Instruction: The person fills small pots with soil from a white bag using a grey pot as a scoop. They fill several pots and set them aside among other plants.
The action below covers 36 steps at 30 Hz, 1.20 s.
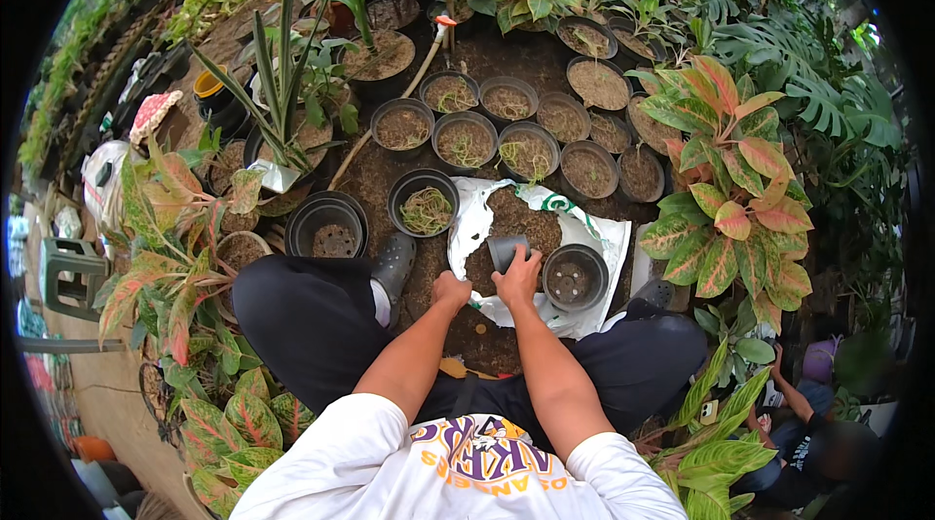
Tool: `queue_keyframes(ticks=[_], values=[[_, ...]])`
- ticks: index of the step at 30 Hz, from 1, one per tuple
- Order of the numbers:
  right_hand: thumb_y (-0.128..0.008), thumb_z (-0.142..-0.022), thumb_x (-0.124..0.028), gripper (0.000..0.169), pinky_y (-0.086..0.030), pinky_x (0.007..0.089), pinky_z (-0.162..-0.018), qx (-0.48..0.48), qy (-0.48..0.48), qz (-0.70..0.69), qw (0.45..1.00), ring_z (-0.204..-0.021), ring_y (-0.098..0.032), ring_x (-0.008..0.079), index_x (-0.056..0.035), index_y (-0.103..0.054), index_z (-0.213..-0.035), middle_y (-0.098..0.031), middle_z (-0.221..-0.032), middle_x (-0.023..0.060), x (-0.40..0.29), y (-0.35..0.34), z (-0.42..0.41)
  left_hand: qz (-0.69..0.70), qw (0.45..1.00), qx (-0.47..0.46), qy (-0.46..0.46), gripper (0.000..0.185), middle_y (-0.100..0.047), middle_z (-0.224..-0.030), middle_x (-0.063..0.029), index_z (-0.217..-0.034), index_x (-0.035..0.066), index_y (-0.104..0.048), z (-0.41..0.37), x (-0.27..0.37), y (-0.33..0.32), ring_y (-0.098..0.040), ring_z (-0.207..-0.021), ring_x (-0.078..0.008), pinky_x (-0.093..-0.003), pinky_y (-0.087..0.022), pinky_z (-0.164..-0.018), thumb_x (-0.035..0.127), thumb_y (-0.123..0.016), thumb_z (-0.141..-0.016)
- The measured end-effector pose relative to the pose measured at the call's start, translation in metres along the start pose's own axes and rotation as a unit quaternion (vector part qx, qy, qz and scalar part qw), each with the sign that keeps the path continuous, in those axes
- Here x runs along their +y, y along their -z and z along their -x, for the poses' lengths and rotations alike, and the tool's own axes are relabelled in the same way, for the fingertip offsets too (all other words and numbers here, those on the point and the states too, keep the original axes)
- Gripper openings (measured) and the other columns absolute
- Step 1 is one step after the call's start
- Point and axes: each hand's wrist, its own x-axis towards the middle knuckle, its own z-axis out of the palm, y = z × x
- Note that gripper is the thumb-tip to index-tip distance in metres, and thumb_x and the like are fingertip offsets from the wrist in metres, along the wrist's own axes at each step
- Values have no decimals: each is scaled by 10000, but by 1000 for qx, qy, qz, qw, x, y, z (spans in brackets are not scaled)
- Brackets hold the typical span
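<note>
A torn white plastic sack (615, 242) lies before me, with brown potting soil (529, 217) in its opening. My left hand (451, 291) is closed on the sack's near left edge. In my right hand (518, 277) is a small grey plastic pot (503, 253), tilted on its side at the soil. An upright black plastic pot (575, 293) with drainage holes in its bottom sits on the sack, right of my right hand. Beyond my left hand stands another black pot (394, 193) with a bundle of green cuttings (426, 213) inside.
Several black pots of soil, some with drooping seedlings (464, 149), stand beyond the sack. Stacked pots (294, 228) are at left. Red-green aglaonemas (730, 177) flank both sides. A wooden stick (420, 71) leans behind. A person (792, 410) sits at lower right.
</note>
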Motion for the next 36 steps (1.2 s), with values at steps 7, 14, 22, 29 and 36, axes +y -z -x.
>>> queue_keyframes(ticks=[7,14,22,29,36], values=[[-844,-664,-259,768,-438,486,-1041,-132,-44,-80,987,-1192,-511,434,-98,-453,-1305,-460,-1269,240,6,-17,5,43,997,44,-54,416,-706,-1171,-221,-1194,45,-702,-44,-42,-34,-664,-1105,-405,-466,-508,-956,196,-644,-810],[-808,-695,-159,631,-575,377,-601,-113,-77,-257,957,-781,-683,260,-30,-525,-1244,-518,-1180,203,61,-53,-15,122,992,37,-21,424,-664,-1245,-248,-1244,30,-660,-35,-23,-32,-613,-1193,-420,-466,-470,-997,157,-564,-851],[-865,-701,-108,763,-422,505,-1081,-14,108,-31,994,-1340,-385,464,-71,-470,-1353,-354,-1438,243,5,17,16,186,980,4,65,600,-495,-1470,-211,-1525,116,-378,-34,-13,-28,-515,-1327,-399,-492,-439,-1077,185,-537,-950],[-872,-714,-91,766,-410,527,-1078,70,120,10,990,-1345,-368,479,-63,-461,-1360,-338,-1453,252,-2,34,26,314,946,15,77,399,-680,-1211,-182,-1295,49,-638,-57,-16,-47,-646,-1133,-341,-462,-496,-917,273,-474,-1010],[-877,-718,-129,760,-382,514,-1101,63,72,10,995,-1330,-396,473,-68,-466,-1355,-363,-1450,252,19,11,27,486,868,-103,17,390,-638,-1206,-125,-1337,-17,-560,-43,5,-54,-627,-1056,-255,-424,-488,-909,248,-501,-1057]])
